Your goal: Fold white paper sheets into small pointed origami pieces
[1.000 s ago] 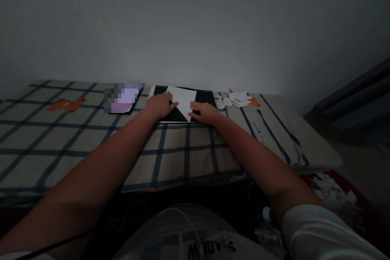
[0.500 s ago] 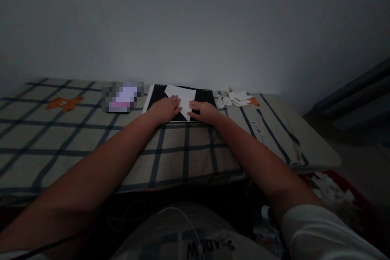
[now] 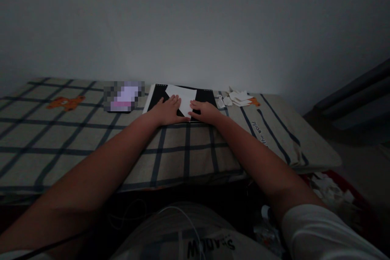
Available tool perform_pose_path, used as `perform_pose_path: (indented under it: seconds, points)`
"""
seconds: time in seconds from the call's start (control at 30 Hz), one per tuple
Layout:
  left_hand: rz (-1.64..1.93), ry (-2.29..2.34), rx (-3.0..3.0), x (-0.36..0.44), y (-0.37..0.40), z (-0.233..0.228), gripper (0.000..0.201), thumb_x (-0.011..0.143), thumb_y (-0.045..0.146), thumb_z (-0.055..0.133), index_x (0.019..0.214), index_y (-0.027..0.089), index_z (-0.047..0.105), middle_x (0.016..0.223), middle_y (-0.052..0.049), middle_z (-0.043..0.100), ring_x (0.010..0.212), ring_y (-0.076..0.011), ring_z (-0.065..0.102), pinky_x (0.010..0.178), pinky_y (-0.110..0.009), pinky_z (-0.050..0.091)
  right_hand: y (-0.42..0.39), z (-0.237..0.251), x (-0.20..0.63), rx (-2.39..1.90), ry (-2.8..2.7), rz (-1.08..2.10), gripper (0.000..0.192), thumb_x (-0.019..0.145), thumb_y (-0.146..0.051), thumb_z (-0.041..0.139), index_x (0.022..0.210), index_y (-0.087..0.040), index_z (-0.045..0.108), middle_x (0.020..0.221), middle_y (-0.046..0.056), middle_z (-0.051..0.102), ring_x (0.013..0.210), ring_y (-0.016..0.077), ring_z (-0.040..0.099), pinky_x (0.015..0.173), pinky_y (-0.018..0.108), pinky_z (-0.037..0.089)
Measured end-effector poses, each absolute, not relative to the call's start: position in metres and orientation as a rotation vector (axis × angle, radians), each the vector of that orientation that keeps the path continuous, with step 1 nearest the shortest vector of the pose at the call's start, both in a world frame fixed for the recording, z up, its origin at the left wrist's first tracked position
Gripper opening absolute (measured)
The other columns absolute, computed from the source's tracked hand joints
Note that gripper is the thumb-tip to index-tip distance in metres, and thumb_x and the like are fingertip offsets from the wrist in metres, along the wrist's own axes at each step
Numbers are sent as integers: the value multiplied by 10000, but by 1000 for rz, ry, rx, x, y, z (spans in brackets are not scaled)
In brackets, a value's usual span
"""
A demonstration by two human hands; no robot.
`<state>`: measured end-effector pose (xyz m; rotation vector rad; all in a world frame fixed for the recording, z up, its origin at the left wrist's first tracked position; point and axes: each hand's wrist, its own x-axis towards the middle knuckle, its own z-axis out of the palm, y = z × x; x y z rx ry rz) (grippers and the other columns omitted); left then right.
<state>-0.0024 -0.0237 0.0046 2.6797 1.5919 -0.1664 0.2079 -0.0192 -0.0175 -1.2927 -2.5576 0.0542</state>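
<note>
A white sheet of paper (image 3: 184, 94), folded to a point at its near end, lies on a black board or pad (image 3: 204, 95) with small holes along its far edge. My left hand (image 3: 168, 110) rests on the paper's left side, fingers spread and the thumb stretched toward the near tip. On the right side, my right hand (image 3: 205, 111) lies with its fingers at the paper's edge, thumb apart from them. Both hands are open and press down on the paper and board. The near tip of the paper is partly hidden by my left thumb.
Folded white paper pieces (image 3: 240, 97) lie right of the board on the checked cloth (image 3: 137, 154). A phone-like object (image 3: 126, 96), blurred out, lies to the left. Below at right, a red container (image 3: 364, 207) holds paper scraps. A wall (image 3: 183, 28) stands behind.
My left hand has spread its fingers, and its thumb has reached right toward the paper's near tip. My right hand and the paper have stayed nearly in place.
</note>
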Motion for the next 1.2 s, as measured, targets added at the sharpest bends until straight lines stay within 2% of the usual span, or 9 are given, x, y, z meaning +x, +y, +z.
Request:
perform_pose_path:
  seconds: [0.17, 0.37, 0.63, 0.87, 0.97, 1.2]
  points:
    - [-134, 1589, 2683, -2, -24, 3, 1066, 884, 813, 359, 1624, 78, 138, 1683, -190, 128, 1568, -348, 83, 1236, -579, 132, -21, -16, 207, -1308, -2571, 34, 479, 975, -373, 561, 1357, -92, 631, 1475, 155, 551, 1391, 247, 517, 1187, 363, 388]
    - [-154, 1554, 2671, -10, -15, 3, 907, 968, 684, 337, 1616, 70, 173, 1679, -186, 149, 1567, -295, 136, 1246, -523, 132, -20, -18, 208, -1282, -2554, 48, 467, 965, -360, 583, 1355, -109, 636, 1466, 147, 558, 1388, 264, 520, 1178, 406, 405]
    - [-53, 1587, 2687, -15, -8, 4, 709, 1011, 553, 358, 1586, 140, 318, 1655, -121, 277, 1529, -265, 281, 1243, -496, 166, -19, -18, 208, -1271, -2568, 25, 488, 972, -354, 571, 1359, -62, 624, 1459, 175, 554, 1388, 267, 520, 1174, 383, 410]
    - [-7, 1631, 2734, -13, -8, 1, 565, 1049, 433, 314, 1542, 172, 403, 1626, -105, 363, 1491, -237, 366, 1239, -474, 199, -18, -19, 208, -1271, -2567, 32, 458, 972, -360, 568, 1351, -114, 641, 1463, 147, 560, 1383, 268, 526, 1159, 414, 430]
    - [2, 1645, 2741, -11, -11, 2, 592, 1038, 461, 329, 1540, 156, 408, 1625, -121, 361, 1494, -255, 358, 1233, -488, 210, -19, -18, 208, -1268, -2568, 35, 458, 974, -363, 566, 1348, -111, 644, 1464, 148, 561, 1386, 265, 523, 1167, 404, 420]
    - [-44, 1640, 2724, -8, -18, 5, 882, 930, 684, 428, 1577, 93, 326, 1643, -169, 295, 1520, -315, 291, 1242, -528, 163, -21, -16, 208, -1292, -2566, 47, 483, 975, -381, 557, 1367, -107, 627, 1483, 152, 540, 1395, 274, 512, 1161, 414, 421]
